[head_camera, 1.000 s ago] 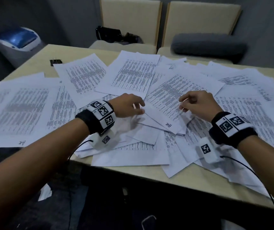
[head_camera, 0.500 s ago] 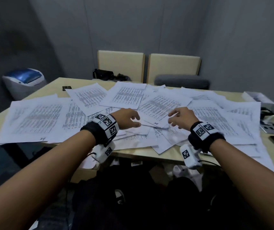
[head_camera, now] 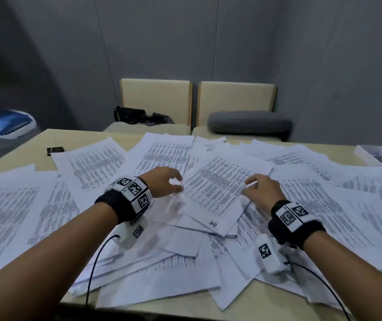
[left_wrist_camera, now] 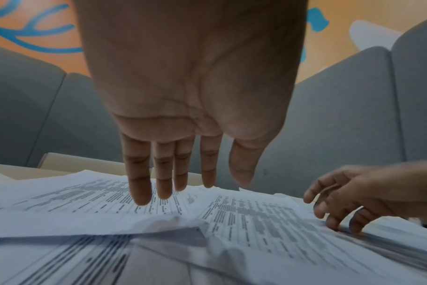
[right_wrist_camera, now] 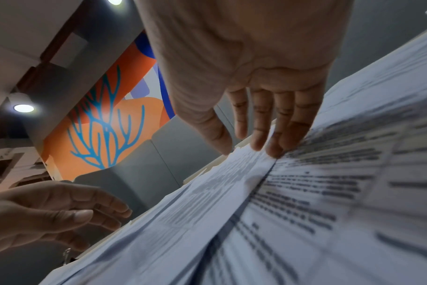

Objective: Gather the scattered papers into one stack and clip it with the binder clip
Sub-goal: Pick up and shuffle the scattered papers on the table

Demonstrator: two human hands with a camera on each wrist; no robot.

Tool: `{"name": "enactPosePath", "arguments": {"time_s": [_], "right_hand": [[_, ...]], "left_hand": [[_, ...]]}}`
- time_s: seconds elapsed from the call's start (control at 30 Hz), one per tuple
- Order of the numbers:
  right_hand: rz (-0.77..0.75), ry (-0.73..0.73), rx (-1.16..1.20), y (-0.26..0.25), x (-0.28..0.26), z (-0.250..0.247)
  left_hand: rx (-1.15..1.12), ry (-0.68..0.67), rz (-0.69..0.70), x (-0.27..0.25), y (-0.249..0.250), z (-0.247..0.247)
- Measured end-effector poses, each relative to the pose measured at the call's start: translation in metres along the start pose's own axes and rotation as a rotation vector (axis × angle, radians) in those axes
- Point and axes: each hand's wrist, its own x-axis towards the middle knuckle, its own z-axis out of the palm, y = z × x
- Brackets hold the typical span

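The papers (head_camera: 220, 188) lay scattered and overlapping across most of the table (head_camera: 34, 140), with one printed sheet marked by a handwritten note at its near corner lying on top of the heap in the middle. My left hand (head_camera: 164, 183) was at that sheet's left edge, fingers extended and only loosely bent, thumb apart from them; from my left wrist view the fingertips (left_wrist_camera: 139, 198) reached down to the paper without closing round anything. My right hand (head_camera: 263, 189) was at the same sheet's right edge, its fingers straight and close together, the tips (right_wrist_camera: 273, 150) pressing down on the edge where that sheet met the one beside it, holding nothing. The binder clip (head_camera: 55, 149) sat on bare tabletop beyond the heap's far left corner, well apart from both hands and just beside the nearest page. Behind the table stood two chairs (head_camera: 155, 105), one with a grey cushion (head_camera: 250, 122).
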Motion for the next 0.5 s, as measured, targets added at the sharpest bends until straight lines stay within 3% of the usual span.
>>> {"name": "enactPosePath", "arguments": {"time_s": [0.17,0.27,0.37,0.5], "right_hand": [[0.154,0.019,-0.179,-0.003,0.042,0.005],[0.223,0.035,-0.154,-0.007,0.058,0.002],[0.311,-0.003,-0.025,-0.006,0.066,0.006],[0.345,0.057,0.281,-0.012,0.058,0.024]], "left_hand": [[-0.022,0.005,-0.001,0.043,-0.003,-0.003],[-0.026,-0.004,0.006,0.055,0.000,-0.005],[0.020,-0.068,-0.029,0.056,0.002,-0.001],[0.209,-0.184,-0.002,0.050,0.010,0.013]]}}
